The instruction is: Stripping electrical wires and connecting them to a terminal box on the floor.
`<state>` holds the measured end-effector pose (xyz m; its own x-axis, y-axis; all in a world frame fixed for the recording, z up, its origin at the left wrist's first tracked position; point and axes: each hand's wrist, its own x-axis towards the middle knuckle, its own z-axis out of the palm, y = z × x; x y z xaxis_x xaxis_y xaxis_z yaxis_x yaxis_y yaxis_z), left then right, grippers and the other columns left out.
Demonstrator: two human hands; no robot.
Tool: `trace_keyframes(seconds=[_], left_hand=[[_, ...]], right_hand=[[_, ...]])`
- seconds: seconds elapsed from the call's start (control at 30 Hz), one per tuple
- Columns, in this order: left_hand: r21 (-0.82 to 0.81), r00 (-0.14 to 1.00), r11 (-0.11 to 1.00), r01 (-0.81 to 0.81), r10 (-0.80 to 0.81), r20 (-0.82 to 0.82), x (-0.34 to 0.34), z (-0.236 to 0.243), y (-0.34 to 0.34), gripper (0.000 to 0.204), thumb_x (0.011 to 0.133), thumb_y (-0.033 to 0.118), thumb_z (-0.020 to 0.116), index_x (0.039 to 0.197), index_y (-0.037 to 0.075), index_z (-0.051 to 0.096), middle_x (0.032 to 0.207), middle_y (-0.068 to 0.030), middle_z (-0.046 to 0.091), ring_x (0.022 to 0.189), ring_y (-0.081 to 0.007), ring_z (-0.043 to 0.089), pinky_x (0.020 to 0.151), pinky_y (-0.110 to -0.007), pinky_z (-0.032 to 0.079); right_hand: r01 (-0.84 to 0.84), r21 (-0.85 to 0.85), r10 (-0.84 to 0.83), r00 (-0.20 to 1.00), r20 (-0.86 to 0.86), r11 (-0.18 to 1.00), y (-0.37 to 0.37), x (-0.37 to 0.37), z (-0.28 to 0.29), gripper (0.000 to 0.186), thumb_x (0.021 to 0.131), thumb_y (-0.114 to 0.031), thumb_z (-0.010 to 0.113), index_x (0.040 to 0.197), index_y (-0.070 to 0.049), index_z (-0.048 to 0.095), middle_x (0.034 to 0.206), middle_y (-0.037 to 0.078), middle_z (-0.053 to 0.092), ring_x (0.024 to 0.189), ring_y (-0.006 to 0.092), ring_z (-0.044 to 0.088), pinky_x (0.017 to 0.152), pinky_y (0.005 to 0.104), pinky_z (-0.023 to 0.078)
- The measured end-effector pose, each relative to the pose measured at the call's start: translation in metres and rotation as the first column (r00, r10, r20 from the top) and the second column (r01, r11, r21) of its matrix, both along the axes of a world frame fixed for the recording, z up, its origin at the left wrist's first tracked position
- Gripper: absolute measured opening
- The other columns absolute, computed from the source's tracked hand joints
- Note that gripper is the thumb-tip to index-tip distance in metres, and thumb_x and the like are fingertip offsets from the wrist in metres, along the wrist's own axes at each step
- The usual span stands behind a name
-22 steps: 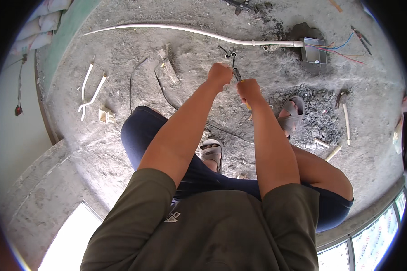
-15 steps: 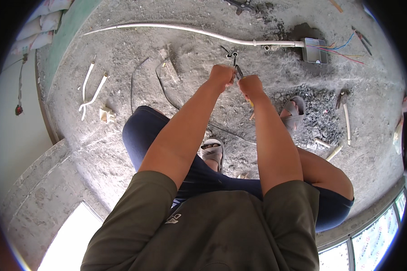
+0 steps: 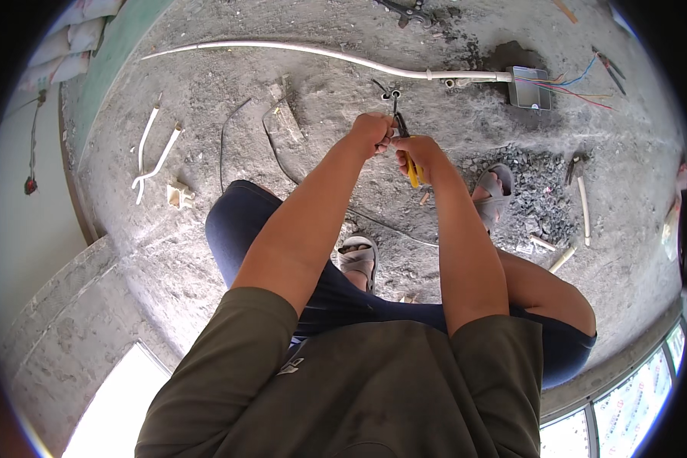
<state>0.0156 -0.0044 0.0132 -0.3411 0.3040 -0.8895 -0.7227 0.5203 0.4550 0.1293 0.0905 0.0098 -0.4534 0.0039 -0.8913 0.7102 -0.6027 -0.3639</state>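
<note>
My right hand (image 3: pixel 421 156) is closed around a pair of pliers (image 3: pixel 413 172) with yellow handles; their dark jaws point away from me. Just left of it, my left hand (image 3: pixel 371 133) is closed with the fingers bent, close to the jaws. A thin black cable (image 3: pixel 395 105) runs from the pipe openings (image 3: pixel 391 95) in the floor down to my left fingers, which pinch it. The fingers hide the cable's end.
A long white conduit (image 3: pixel 320 52) runs across the floor to a grey junction box (image 3: pixel 530 89) with coloured wires. Loose black cable (image 3: pixel 274 149) and bent white pipes (image 3: pixel 146 153) lie left. Rubble (image 3: pixel 542 198), a hammer (image 3: pixel 581 172) and other pliers (image 3: pixel 609 69) lie right.
My right hand has turned and shifted slightly toward me, so the yellow handles now show below it. My left hand has stayed nearly in place.
</note>
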Motion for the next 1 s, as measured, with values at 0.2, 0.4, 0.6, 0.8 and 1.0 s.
trace_keyframes(seconds=[0.2, 0.4, 0.6, 0.8, 1.0], left_hand=[[0.012, 0.999, 1.0, -0.027, 0.026, 0.042, -0.002, -0.001, -0.002, 0.016, 0.092, 0.015, 0.051, 0.086, 0.005, 0.061, 0.057, 0.0005, 0.048, 0.046, -0.0106, 0.04, 0.043, -0.028, 0.034], [-0.011, 0.998, 0.999, 0.045, -0.044, 0.048, -0.006, -0.003, -0.002, 0.02, 0.097, 0.024, 0.05, 0.093, 0.007, 0.06, 0.061, 0.0023, 0.047, 0.049, -0.0103, 0.039, 0.047, -0.028, 0.035], [0.018, 0.991, 1.0, 0.023, -0.025, 0.13, -0.007, -0.003, -0.002, 0.023, 0.098, 0.029, 0.047, 0.095, 0.009, 0.058, 0.062, 0.0037, 0.046, 0.052, -0.0104, 0.039, 0.051, -0.03, 0.035], [0.025, 0.979, 0.999, 0.022, -0.026, 0.2, -0.01, -0.005, -0.003, 0.023, 0.099, 0.031, 0.046, 0.096, 0.011, 0.057, 0.062, 0.0042, 0.047, 0.053, -0.0108, 0.04, 0.054, -0.031, 0.036], [0.021, 0.98, 0.998, 0.053, -0.056, 0.192, -0.011, -0.007, -0.002, 0.023, 0.099, 0.032, 0.046, 0.097, 0.012, 0.057, 0.061, 0.0041, 0.047, 0.053, -0.0114, 0.04, 0.054, -0.032, 0.036]], right_hand=[[0.003, 0.002, -0.003, 0.999, -0.05, 1.0, -0.003, 0.003, -0.002, 0.023, 0.086, -0.02, 0.066, 0.074, -0.004, 0.055, 0.062, 0.005, 0.053, 0.05, 0.015, 0.05, 0.046, 0.0312, 0.042], [-0.028, 0.002, 0.029, 0.997, -0.077, 1.0, -0.001, 0.002, 0.006, 0.019, 0.084, -0.014, 0.065, 0.072, -0.004, 0.054, 0.059, 0.004, 0.051, 0.046, 0.0139, 0.046, 0.042, 0.0301, 0.039], [0.003, -0.022, -0.005, 0.995, -0.099, 1.0, -0.001, 0.006, 0.004, 0.023, 0.084, -0.014, 0.065, 0.066, -0.004, 0.053, 0.056, 0.006, 0.05, 0.043, 0.0169, 0.046, 0.04, 0.0314, 0.038], [-0.055, 0.118, 0.068, 0.991, -0.112, 0.992, -0.005, 0.002, 0.002, 0.025, 0.083, -0.014, 0.064, 0.065, -0.004, 0.051, 0.055, 0.006, 0.05, 0.041, 0.0169, 0.044, 0.038, 0.0316, 0.037], [0.03, -0.022, -0.031, 0.996, -0.083, 0.999, -0.004, 0.001, -0.003, 0.023, 0.083, -0.012, 0.063, 0.064, -0.003, 0.052, 0.053, 0.008, 0.05, 0.039, 0.0175, 0.045, 0.038, 0.0321, 0.036]])
